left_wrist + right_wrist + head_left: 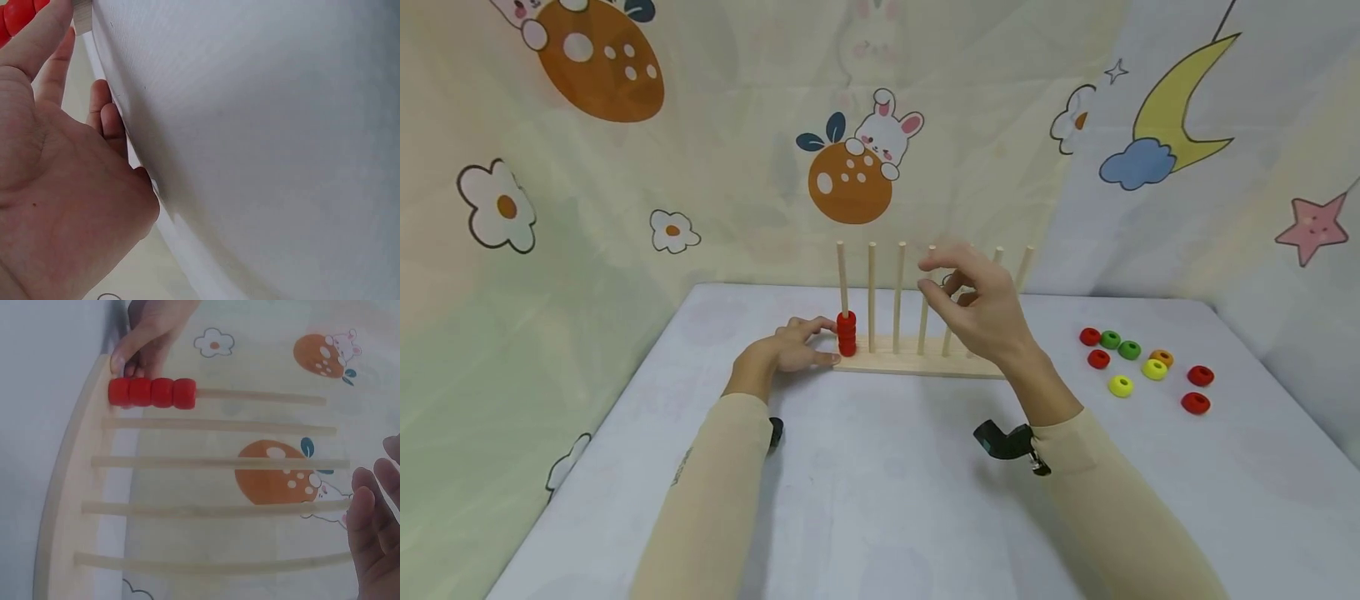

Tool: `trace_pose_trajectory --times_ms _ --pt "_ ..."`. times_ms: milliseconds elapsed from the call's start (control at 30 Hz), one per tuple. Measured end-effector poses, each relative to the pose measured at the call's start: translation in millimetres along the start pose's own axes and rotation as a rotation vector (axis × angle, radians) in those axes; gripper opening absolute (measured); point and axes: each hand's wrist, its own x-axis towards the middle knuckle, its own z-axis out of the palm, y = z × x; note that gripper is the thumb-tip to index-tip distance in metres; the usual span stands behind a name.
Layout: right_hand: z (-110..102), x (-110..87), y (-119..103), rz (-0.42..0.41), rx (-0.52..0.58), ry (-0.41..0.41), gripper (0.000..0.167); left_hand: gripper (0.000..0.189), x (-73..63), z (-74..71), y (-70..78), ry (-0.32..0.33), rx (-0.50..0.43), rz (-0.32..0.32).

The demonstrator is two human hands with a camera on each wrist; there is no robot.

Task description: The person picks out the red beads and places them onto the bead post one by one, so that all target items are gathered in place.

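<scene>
A wooden peg stand (917,364) with several upright rods stands on the table. Stacked at the foot of its leftmost rod are several red beads (151,392). My left hand (786,346) holds the stand's left end, thumb at the front and fingers behind, close beside the red stack. In the left wrist view only a corner of the stack shows. My right hand (981,308) hovers before the right-hand rods and hides parts of them. Its thumb and forefinger are curved and apart, with nothing between them.
To the right lie loose beads: several red beads (1200,376), two green beads (1129,350), two yellow beads (1121,385) and an orange bead (1161,357). A printed cloth (737,167) hangs behind the white table (880,475).
</scene>
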Motion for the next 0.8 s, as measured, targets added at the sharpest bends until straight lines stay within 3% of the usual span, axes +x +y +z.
trace_pose_trajectory --times_ms 600,800 --pt "-26 -26.6 20 0.02 -0.077 -0.056 0.024 0.062 0.9 2.3 1.7 -0.007 0.0 0.022" --pt "-37 -23.3 20 0.023 -0.108 -0.108 0.027 0.062 2.4 1.7 -2.4 0.004 0.007 0.008"
